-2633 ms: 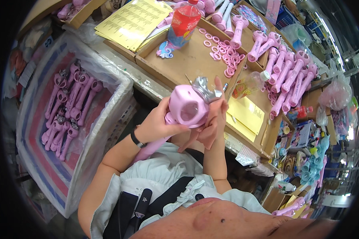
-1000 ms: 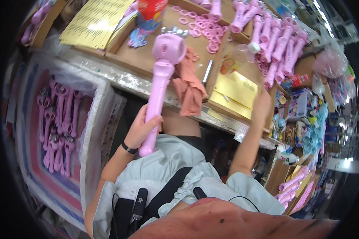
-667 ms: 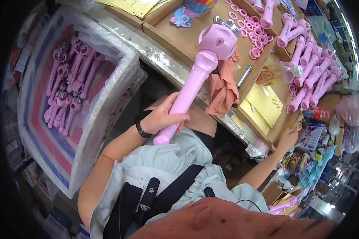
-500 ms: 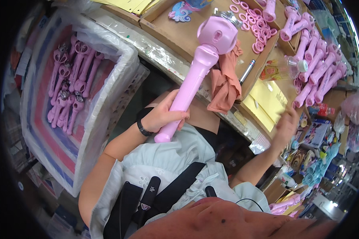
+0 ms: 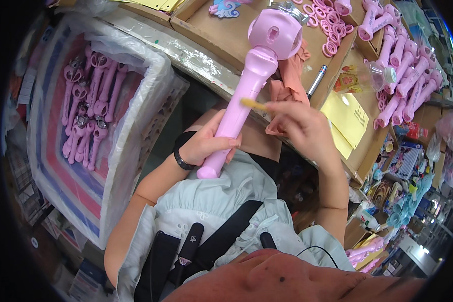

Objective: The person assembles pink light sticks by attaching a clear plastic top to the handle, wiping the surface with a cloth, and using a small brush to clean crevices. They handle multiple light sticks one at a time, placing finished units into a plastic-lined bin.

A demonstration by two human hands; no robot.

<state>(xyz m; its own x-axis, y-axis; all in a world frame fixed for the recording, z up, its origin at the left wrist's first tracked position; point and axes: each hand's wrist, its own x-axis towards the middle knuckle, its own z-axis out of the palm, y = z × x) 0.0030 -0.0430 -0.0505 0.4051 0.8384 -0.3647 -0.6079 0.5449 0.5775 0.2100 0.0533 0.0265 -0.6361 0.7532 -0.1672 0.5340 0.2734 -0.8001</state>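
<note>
While one lined bin stands leftmost, the left hand grips one pink wand over the lap. Then the right hand pinches one blurred yellow stick, partly blocking one orange cloth; beyond lie one marker, one bottle.

Upper centre: a pink wand of smooth, softly glossy plastic, its cap shiny and metallic-looking; beside it, matt, creased salmon cloth. Right of centre: matt yellow paper. Upper left: wrinkled, translucent plastic film.
</note>
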